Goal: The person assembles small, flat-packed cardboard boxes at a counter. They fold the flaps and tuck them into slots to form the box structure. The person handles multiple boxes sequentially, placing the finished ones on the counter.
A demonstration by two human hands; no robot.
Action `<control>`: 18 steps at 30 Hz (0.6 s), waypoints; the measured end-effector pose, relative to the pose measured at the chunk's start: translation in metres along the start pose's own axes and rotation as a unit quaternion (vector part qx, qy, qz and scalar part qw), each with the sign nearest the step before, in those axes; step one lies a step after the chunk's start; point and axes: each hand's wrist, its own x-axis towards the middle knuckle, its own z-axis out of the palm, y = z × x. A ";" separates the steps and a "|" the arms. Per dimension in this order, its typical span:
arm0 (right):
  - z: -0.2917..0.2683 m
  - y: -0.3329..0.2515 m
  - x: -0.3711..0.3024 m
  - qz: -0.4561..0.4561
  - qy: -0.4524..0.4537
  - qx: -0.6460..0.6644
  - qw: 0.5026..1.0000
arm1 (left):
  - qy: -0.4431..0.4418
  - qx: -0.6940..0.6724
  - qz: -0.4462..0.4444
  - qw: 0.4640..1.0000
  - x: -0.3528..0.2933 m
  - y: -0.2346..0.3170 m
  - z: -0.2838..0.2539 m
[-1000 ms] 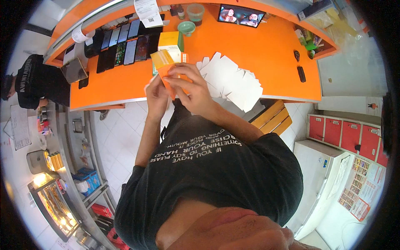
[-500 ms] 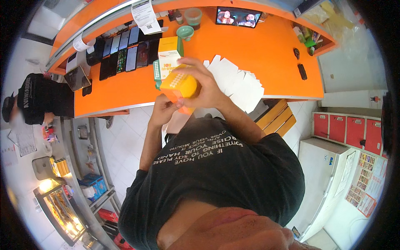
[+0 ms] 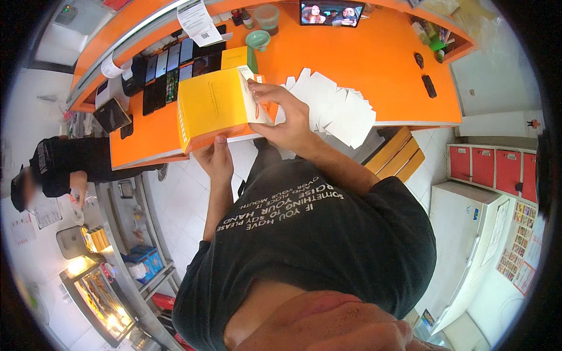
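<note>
A yellow carton box (image 3: 212, 102) with an orange-red side is held up over the front edge of the orange counter (image 3: 363, 61). My left hand (image 3: 216, 159) grips its lower edge, with the thumb up against the side and the other fingers hidden beneath. At the box's right end, my right hand (image 3: 287, 114) is closed on the pale end flaps (image 3: 252, 96). Behind it stands another yellow box (image 3: 236, 57) with a green side, partly covered. Flat white die-cut cartons (image 3: 336, 108) lie spread to the right of my right hand.
Several phones (image 3: 161, 67) lie in rows at the back left. A green bowl (image 3: 258, 40), a clear tub (image 3: 267, 19) and a lit tablet (image 3: 331, 13) stand along the back. Wooden slats (image 3: 398, 155) are below the counter. At left stands a person in black (image 3: 70, 158).
The held box has turned and shifted left, now showing a broad yellow face and its right-end flaps. My left hand has moved down and left along with it.
</note>
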 end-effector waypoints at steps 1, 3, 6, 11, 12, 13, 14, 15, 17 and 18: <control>0.000 0.002 -0.001 -0.040 -0.004 -0.013 0.999 | 0.016 -0.006 -0.046 0.999 -0.002 0.000 0.003; 0.004 -0.002 -0.002 -0.009 -0.034 -0.012 0.999 | 0.046 -0.018 -0.137 0.989 -0.005 0.001 0.007; 0.002 -0.004 0.002 -0.027 -0.058 -0.047 0.997 | 0.040 -0.099 -0.170 0.980 0.001 0.011 0.012; -0.006 -0.019 0.008 -0.107 -0.043 -0.096 0.989 | -0.015 0.062 -0.149 0.987 0.021 0.029 0.019; -0.005 -0.012 0.004 -0.109 -0.060 -0.115 0.985 | -0.034 0.074 -0.150 0.985 0.022 0.030 0.020; -0.004 -0.008 0.002 -0.110 -0.077 -0.132 0.982 | -0.057 0.092 -0.176 0.978 0.021 0.028 0.011; -0.005 -0.006 0.003 -0.117 -0.066 -0.122 0.983 | -0.081 0.107 -0.202 0.970 0.021 0.020 -0.002; -0.006 -0.005 0.004 -0.123 -0.055 -0.110 0.985 | -0.105 0.122 -0.227 0.961 0.021 0.013 -0.011; -0.005 -0.001 0.006 -0.104 -0.029 -0.072 0.992 | -0.136 0.014 -0.182 0.974 0.024 0.008 -0.007; -0.006 0.000 0.006 -0.079 -0.012 -0.046 0.996 | -0.150 -0.039 -0.158 0.975 0.025 0.006 -0.002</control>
